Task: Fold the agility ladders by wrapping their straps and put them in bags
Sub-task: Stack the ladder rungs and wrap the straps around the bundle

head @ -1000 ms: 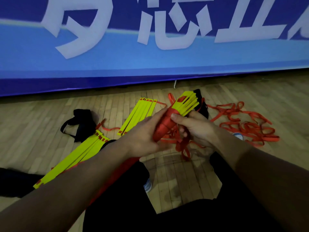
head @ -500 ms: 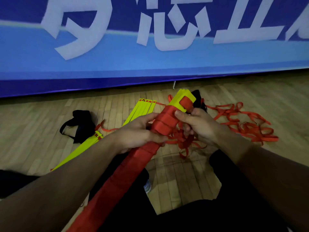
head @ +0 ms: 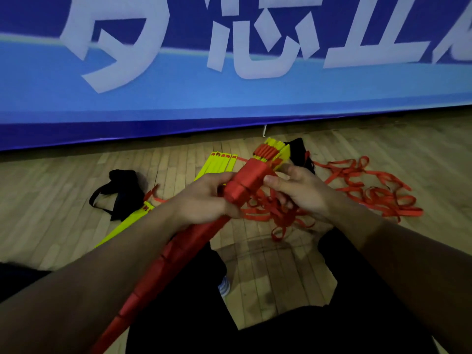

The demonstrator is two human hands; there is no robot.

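Ladder bundle (head: 245, 185) in both hands, 2 seemingly flat bags (head: 122, 192) beyond.

Dim wood floor (head: 63, 205) w/ blue banner (head: 178, 98) behind.

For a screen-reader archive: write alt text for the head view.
Two hands, left hand and right hand, grip a strap-wrapped ladder bundle over a wooden floor. Loose red straps, yellow rungs and a black bag lie beyond.

Wrapped ladder bundle (head: 245, 185) held between left hand (head: 204, 200) and right hand (head: 304, 192); loose straps (head: 370, 192) right, bag (head: 122, 192) left, banner (head: 229, 93) behind.
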